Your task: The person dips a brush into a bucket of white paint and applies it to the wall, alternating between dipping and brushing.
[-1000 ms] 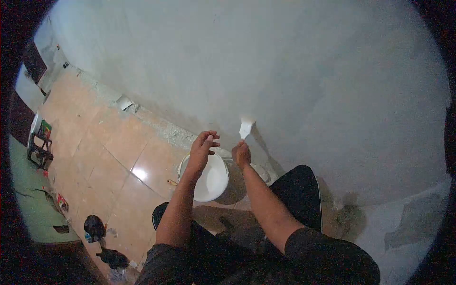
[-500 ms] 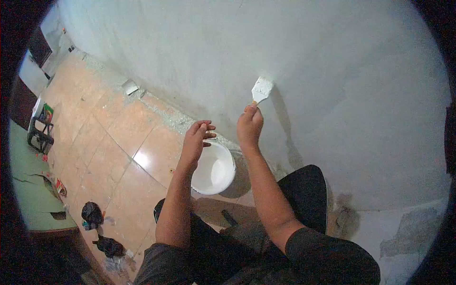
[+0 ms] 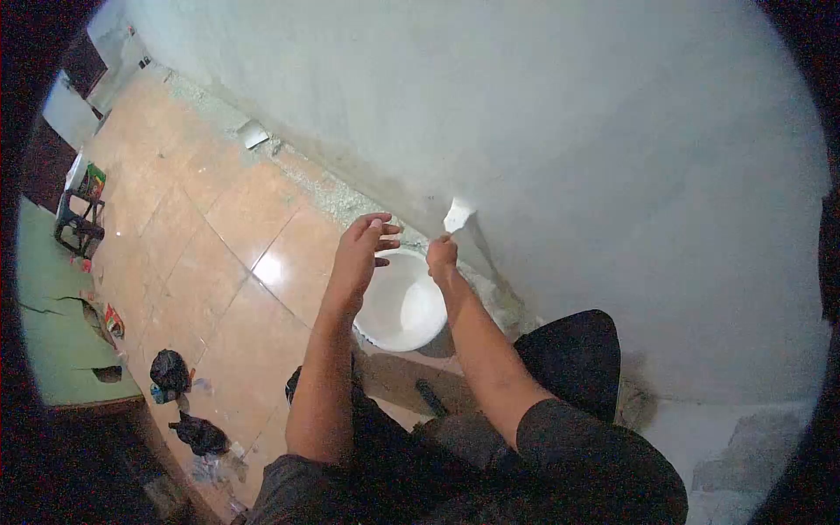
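My right hand (image 3: 443, 257) is closed round the handle of a paintbrush (image 3: 458, 215). The white-coated bristles meet the lower part of the grey-white wall (image 3: 560, 131), or hover very close to it. Beneath my hands a white bucket (image 3: 389, 341) stands on the floor beside the wall, with white paint-like stuff inside. Over the bucket's left rim hangs my left hand (image 3: 360, 249), its fingers apart and nothing in them.
Crumbled debris (image 3: 346, 197) runs along the foot of the wall, where a small metallic piece (image 3: 253, 135) lies. Black plastic bags (image 3: 171, 371) rest on the tiled floor (image 3: 219, 236) at left. A dark stool-like frame (image 3: 79, 223) stands further back.
My right hand has brought the paintbrush down the wall and slightly left, closer to the bucket. The left hand stays open above the rim. The view has shifted slightly.
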`<state>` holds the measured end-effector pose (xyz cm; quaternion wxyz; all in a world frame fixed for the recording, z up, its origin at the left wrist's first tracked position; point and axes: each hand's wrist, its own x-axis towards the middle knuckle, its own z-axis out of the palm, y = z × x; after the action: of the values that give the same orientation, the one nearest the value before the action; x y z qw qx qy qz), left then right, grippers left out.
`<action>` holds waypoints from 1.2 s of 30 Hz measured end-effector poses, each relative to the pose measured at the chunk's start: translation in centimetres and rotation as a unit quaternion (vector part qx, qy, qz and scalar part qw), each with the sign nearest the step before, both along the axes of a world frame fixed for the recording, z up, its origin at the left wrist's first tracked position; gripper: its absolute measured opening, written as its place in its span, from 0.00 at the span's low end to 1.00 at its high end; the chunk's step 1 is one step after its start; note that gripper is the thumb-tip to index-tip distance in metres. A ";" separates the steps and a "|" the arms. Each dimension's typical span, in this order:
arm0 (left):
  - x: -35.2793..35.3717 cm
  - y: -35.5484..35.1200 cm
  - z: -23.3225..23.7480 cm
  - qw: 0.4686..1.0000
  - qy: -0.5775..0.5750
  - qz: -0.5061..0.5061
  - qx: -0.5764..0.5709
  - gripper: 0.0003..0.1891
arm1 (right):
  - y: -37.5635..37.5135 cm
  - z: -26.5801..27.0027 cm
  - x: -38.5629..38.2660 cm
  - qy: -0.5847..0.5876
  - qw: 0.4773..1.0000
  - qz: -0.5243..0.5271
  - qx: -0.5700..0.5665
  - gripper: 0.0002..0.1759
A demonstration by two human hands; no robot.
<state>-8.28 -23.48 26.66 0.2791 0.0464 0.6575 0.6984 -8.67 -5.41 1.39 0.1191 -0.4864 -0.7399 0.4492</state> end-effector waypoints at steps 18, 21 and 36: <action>-0.4 -0.3 -0.3 0.998 0.028 0.048 0.043 0.22 | -3.9 19.5 -2.1 0.287 0.947 0.094 0.106 0.19; -0.4 -0.1 -0.6 0.998 0.011 0.056 0.040 0.18 | -2.5 13.4 -2.5 0.126 0.987 0.018 0.093 0.18; -0.7 -0.1 -1.1 0.999 -0.002 0.038 0.020 0.17 | 0.4 6.4 -2.6 0.083 0.855 -0.064 -0.507 0.09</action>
<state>-9.00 -23.62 25.53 0.2528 0.0254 0.6438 0.7217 -11.26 -4.96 7.77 -0.0547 -0.4870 -0.3640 0.7920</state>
